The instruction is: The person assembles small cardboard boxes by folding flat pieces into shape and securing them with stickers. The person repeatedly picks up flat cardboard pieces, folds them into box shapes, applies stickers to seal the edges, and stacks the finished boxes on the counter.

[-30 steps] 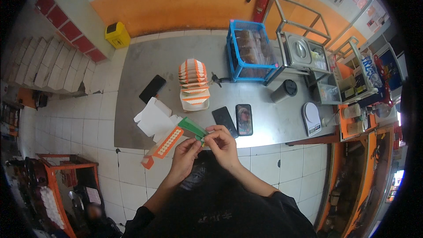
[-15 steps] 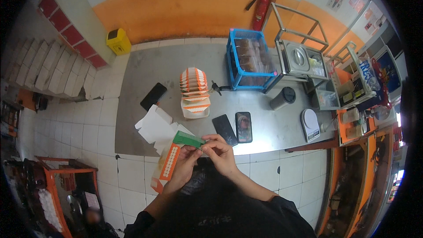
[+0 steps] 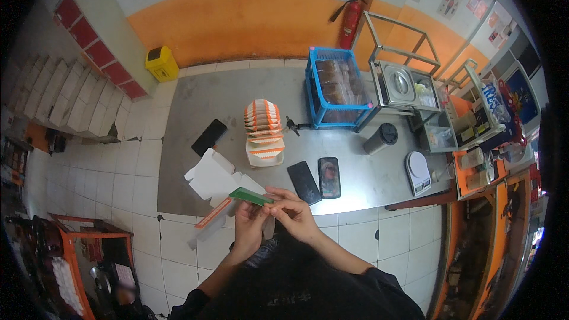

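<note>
Near the table's front edge, my left hand (image 3: 250,225) and my right hand (image 3: 293,216) are closed on a printed cardboard box blank (image 3: 249,196). Its green part lies between my fingertips. An orange-edged panel of it sticks out to the left, past my left hand. Just beyond lie flat white cardboard blanks (image 3: 208,175), partly over the front edge of the table. Farther back stands a row of nested, folded orange-and-white paper boxes (image 3: 264,130). My fingers hide part of the green piece.
On the steel table (image 3: 184,106) lie a black phone (image 3: 209,137), a dark phone (image 3: 304,182) and a phone with a picture (image 3: 329,178). A blue crate (image 3: 341,92) with brown packets, a tumbler (image 3: 380,138) and a white scale (image 3: 418,173) stand to the right.
The blank has turned in my hands; its orange-edged panel now points more sideways to the left. Both hands stay close together at the green part.
</note>
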